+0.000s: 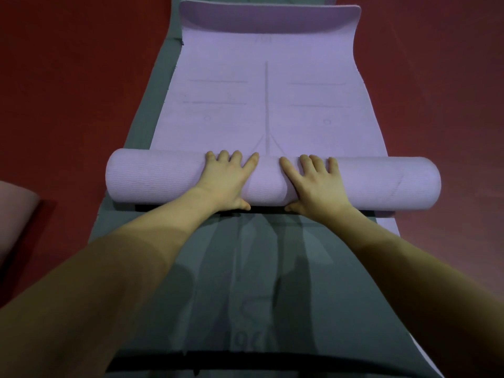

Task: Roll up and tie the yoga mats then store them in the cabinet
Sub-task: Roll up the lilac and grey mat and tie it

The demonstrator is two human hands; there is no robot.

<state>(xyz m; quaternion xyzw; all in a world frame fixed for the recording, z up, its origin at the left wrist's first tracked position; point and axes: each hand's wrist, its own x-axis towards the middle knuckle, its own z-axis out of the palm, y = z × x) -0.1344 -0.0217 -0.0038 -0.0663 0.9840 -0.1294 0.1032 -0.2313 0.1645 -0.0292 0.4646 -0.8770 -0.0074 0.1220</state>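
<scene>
Pressing flat on the purple mat's roll (272, 181), left hand (229, 181) and right hand (316, 184) spread straight fingers (305, 162).

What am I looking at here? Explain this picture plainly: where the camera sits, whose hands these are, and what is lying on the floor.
There is no machine here. A person wears one wide-angle camera on the head, looking forward and down, so both bare arms reach into the picture from below. The left hand and right hand lie side by side with fingers spread on the rolled part of a purple yoga mat, pressing it. The rest of that mat is still flat, its far end curling up. Under it lies a grey mat, on a red floor. A pinkish object shows at the left edge; I cannot tell what it is.
</scene>
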